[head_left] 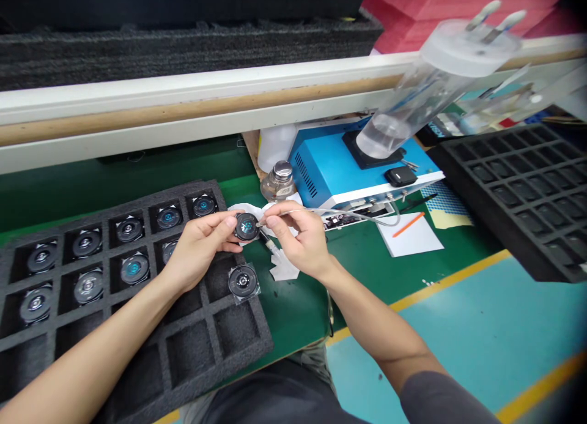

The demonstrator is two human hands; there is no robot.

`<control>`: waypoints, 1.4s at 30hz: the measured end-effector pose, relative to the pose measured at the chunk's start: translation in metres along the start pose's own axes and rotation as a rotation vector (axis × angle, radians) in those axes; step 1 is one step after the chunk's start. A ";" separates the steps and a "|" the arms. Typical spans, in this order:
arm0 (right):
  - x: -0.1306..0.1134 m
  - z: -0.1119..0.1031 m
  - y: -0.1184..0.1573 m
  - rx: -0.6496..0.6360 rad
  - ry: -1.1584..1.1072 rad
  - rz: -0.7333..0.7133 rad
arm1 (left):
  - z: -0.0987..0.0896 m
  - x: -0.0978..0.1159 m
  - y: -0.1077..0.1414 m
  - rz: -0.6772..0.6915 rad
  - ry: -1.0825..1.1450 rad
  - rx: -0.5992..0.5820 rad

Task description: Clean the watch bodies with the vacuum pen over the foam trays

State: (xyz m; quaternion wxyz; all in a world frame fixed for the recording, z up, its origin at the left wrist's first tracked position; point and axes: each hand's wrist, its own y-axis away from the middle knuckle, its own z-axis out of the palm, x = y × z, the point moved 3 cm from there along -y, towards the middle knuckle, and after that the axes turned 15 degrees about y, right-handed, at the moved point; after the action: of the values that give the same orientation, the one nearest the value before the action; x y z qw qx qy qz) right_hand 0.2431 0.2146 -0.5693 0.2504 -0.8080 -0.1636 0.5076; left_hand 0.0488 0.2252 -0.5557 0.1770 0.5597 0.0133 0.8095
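My left hand (202, 246) pinches the edge of a round black disc (246, 226) that has small bluish marks on its face. At the disc's right side, my right hand (300, 233) has its fingers closed on a thin tool with a pale cable; its tip is at the disc. Under my left forearm lies a black foam tray (192, 314) with square compartments. Several similar round discs sit in its upper compartments, and one more disc (243, 281) rests on the tray's right edge, on a clear film.
Behind my hands stand a glass bottle with metal cap (279, 180) and a blue box (330, 161) carrying a clear cylinder (389, 127). White paper with an orange stick (408, 224) lies right. Another black foam tray (518, 191) is at far right; a white shelf edge (183, 90) crosses above.
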 end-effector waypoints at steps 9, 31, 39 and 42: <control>0.000 0.000 0.000 -0.002 0.010 0.009 | 0.001 0.000 0.000 -0.002 0.000 0.007; 0.000 -0.001 0.000 0.003 0.008 -0.007 | 0.002 0.001 0.000 -0.012 -0.017 0.029; -0.001 0.000 0.000 -0.003 0.027 0.010 | 0.002 0.001 0.000 -0.011 -0.011 0.024; -0.001 -0.001 0.000 0.001 0.019 0.001 | 0.002 0.001 0.000 -0.010 -0.011 0.024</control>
State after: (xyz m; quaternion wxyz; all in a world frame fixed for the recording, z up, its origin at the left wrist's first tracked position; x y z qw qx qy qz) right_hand 0.2431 0.2138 -0.5682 0.2523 -0.8128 -0.1604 0.5000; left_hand 0.0500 0.2249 -0.5536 0.1744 0.5661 0.0247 0.8053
